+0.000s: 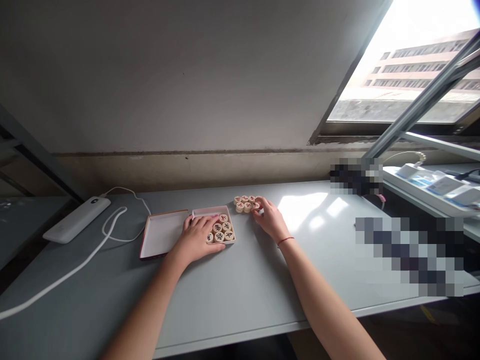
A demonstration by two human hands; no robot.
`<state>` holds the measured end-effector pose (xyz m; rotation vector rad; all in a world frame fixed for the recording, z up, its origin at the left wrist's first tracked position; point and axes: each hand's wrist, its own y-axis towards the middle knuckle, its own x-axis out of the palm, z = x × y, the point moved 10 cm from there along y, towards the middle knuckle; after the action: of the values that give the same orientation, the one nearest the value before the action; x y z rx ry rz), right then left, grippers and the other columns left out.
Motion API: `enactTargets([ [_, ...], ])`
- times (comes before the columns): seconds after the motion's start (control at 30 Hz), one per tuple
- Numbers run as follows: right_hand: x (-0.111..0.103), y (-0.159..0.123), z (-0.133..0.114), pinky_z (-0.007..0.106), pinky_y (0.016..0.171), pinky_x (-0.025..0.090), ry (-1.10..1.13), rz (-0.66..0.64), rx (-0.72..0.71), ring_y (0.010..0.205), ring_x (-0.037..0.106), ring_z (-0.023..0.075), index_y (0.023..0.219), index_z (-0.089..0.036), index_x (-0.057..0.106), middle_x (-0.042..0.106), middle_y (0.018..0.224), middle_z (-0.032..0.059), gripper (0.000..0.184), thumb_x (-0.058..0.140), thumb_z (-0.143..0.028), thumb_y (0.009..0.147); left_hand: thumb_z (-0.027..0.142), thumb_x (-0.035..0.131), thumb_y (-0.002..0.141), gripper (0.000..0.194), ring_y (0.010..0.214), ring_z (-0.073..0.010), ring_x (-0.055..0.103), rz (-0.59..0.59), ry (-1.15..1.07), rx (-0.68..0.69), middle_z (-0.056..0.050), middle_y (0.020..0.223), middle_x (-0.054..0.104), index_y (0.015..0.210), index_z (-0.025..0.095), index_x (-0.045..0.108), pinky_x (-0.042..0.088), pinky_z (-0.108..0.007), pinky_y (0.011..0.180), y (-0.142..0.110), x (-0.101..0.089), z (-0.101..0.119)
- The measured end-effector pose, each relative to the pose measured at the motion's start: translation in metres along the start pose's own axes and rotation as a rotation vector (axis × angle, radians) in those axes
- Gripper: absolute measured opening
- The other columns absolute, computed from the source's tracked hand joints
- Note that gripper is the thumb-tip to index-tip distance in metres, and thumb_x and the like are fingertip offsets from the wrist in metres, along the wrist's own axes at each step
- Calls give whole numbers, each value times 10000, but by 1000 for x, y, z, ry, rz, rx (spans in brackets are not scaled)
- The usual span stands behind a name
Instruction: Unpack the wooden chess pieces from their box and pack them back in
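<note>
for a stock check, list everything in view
desk: one, grey, below
box: one, white-lined, centre
lid: one, white-lined, left of box
box discs: six-plus, cream, inside
desk discs: six-plus, cream, right of box
device: one, white, left
cord: count unclear, white, left
wall: one, grey, behind
window: one, dark-framed, upper right
building: one, pinkish, outside
tray: one, white, right
metal bars: several, grey, both sides
blurred patches: two, mixed, right
bracelet: one, red, right wrist
left hand: one, over box
right hand: one, at desk discs

Smooth wood-look discs (219, 237); smooth plastic device (77, 220); satin-finish desk (232, 290)
</note>
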<state>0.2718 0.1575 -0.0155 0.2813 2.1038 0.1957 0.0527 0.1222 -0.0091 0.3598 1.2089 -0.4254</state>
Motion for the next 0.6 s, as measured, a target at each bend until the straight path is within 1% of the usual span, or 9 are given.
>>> enactTargets([
  [0.13,2,-1,-3,281,672,414,10,2,-13,660,532,154,1112,-230,555,618,948,49,320,487,-243,800,554,627,749,701,1286,-311,400,-18,7,-16,-52,1400,482,1366,308,402,155,-523,1113,1,0,0],
  [0.27,3,0,-2,275,644,397,19,24,-14,659,527,155,1085,-233,550,623,939,50,300,479,-252,794,555,627,748,700,1281,-312,406,-10,11,-11,-51,1398,486,1366,311,406,160,-523,1109,1,1,-1],
  [0.33,1,0,-1,274,630,393,30,39,-11,676,533,165,1063,-232,544,621,915,47,286,477,-263,787,571,619,752,693,1273,-312,419,6,12,2,-49,1391,495,1362,314,414,165,-521,1105,1,0,-1],
  [0.4,-5,0,-3,278,619,392,39,71,-14,697,540,181,1035,-222,536,615,892,50,270,478,-280,777,621,606,745,710,1255,-317,440,30,14,21,-57,1378,511,1355,305,428,182,-518,1095,0,-1,0],
  [0.5,-16,-5,-19,289,623,401,76,120,-69,705,542,193,1019,-202,527,612,866,64,249,450,-295,801,711,548,741,747,1216,-321,474,90,24,32,-87,1324,560,1331,259,469,232,-506,1062,0,-7,3],
  [0.53,-16,-7,-27,288,619,402,101,103,-98,685,541,190,1019,-200,526,615,841,61,239,429,-292,820,717,518,762,734,1200,-318,486,117,33,28,-97,1296,581,1316,237,487,251,-498,1049,1,-10,4],
  [0.6,-7,-13,-47,280,602,405,163,8,-160,638,539,178,1030,-204,526,629,807,52,233,389,-265,851,666,450,842,641,1164,-304,509,166,58,7,-109,1236,619,1279,202,528,298,-475,1009,3,-15,7],
])
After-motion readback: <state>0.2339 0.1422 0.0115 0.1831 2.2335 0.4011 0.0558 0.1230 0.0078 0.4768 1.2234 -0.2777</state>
